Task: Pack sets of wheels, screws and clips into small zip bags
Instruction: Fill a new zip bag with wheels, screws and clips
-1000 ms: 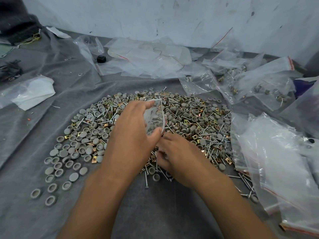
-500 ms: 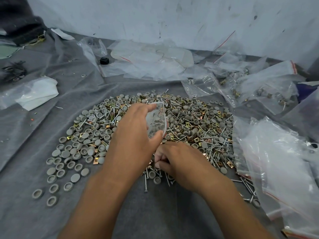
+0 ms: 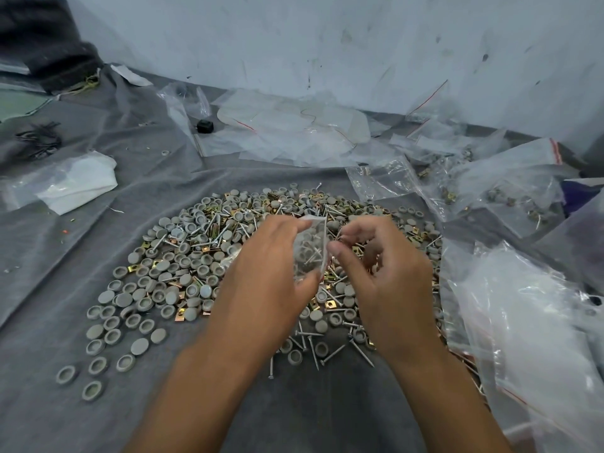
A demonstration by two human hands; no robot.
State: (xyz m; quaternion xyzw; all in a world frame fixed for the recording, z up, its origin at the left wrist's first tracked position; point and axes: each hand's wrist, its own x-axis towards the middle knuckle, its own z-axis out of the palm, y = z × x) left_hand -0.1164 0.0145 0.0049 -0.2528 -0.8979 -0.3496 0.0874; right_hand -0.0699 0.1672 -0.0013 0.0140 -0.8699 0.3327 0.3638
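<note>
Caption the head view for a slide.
Left hand holds a small zip bag over a pile of wheels, screws and clips; right hand brings screws to it.

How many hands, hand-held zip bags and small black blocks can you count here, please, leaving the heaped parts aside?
Hands: 2, the left hand and the right hand
Held zip bag: 1, in the left hand
Small black block: 1
Total: 4
The pile of wheels, screws and clips is too dense to count.
</note>
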